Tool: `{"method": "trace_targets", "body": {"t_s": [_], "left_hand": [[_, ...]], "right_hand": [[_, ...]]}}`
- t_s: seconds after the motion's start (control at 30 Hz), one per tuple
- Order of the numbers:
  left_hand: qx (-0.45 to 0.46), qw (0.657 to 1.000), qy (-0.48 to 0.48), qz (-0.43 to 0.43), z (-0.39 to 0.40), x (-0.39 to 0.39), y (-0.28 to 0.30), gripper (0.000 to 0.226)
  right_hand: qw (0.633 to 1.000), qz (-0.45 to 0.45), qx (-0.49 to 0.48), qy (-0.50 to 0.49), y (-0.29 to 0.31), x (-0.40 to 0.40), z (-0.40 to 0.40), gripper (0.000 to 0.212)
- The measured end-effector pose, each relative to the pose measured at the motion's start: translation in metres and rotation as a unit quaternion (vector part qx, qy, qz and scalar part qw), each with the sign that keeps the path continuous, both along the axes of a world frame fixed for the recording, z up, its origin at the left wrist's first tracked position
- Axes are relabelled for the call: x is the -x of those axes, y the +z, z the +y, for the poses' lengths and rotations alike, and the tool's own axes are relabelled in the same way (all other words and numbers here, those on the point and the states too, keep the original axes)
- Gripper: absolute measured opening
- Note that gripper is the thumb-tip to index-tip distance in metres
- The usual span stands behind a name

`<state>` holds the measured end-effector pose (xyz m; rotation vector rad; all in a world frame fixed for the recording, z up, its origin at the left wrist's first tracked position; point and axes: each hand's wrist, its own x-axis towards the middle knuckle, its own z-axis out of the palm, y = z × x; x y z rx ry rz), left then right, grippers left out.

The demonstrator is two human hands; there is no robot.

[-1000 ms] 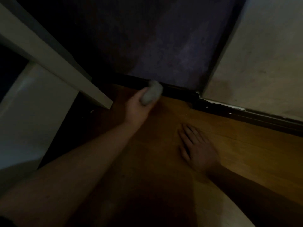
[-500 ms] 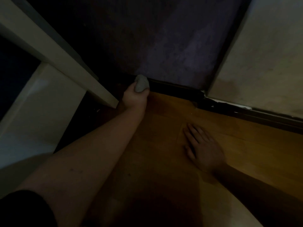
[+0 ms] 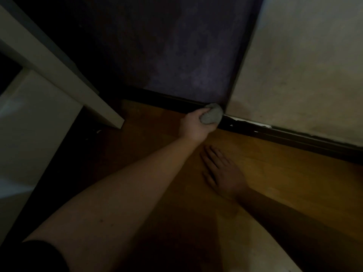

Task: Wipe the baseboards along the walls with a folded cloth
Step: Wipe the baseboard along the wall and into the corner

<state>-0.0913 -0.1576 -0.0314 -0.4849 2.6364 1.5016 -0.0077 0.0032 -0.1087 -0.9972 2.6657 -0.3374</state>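
My left hand (image 3: 193, 123) grips a bunched grey cloth (image 3: 212, 115) and holds it against the dark baseboard (image 3: 172, 100) right at the corner where the purple wall (image 3: 186, 55) meets the pale wall (image 3: 304, 65). The baseboard (image 3: 294, 137) runs on to the right under the pale wall, with chipped white spots along its top edge. My right hand (image 3: 222, 171) lies flat on the wooden floor (image 3: 294, 173), fingers straight and pointing toward the wall, just below the left hand.
A white table leg (image 3: 94, 99) stands on the floor at the left, close to the baseboard, with a white panel (image 3: 33, 124) beside it. The room is dim, and the floor at the bottom is in shadow.
My left hand has carried the cloth to the right along the baseboard, from near the table leg to the wall corner. My right hand stays flat on the floor.
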Motion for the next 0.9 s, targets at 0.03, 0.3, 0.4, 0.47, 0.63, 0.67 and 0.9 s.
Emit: {"method": "trace_targets", "body": {"t_s": [0.03, 0.3, 0.4, 0.47, 0.63, 0.67, 0.9], "left_hand": [[-0.009, 1.000, -0.008, -0.004, -0.003, 0.001, 0.000, 0.055], [0.011, 0.996, -0.092, -0.014, -0.013, 0.004, 0.015, 0.057], [-0.022, 0.989, -0.146, -0.028, -0.026, 0.001, 0.025, 0.052], [-0.037, 0.978, -0.200, -0.050, -0.030, -0.004, 0.032, 0.051], [-0.017, 0.932, -0.345, -0.106, -0.007, -0.011, 0.040, 0.047], [-0.018, 0.927, -0.359, -0.104, -0.001, -0.012, 0.040, 0.048], [-0.005, 0.950, -0.304, -0.065, 0.009, -0.014, 0.032, 0.046]], "right_hand": [[1.000, -0.001, 0.001, 0.005, 0.001, 0.000, 0.003, 0.064], [0.977, -0.164, 0.117, -0.074, 0.028, -0.008, 0.036, 0.059], [0.910, -0.212, 0.243, -0.260, 0.046, -0.014, 0.062, 0.051], [0.874, -0.197, 0.300, -0.328, 0.056, -0.011, 0.074, 0.053], [0.809, -0.214, 0.419, -0.351, 0.080, 0.005, 0.063, 0.062], [0.801, -0.229, 0.434, -0.343, 0.084, 0.008, 0.057, 0.060], [0.749, -0.309, 0.471, -0.349, 0.093, 0.015, 0.050, 0.063]]}}
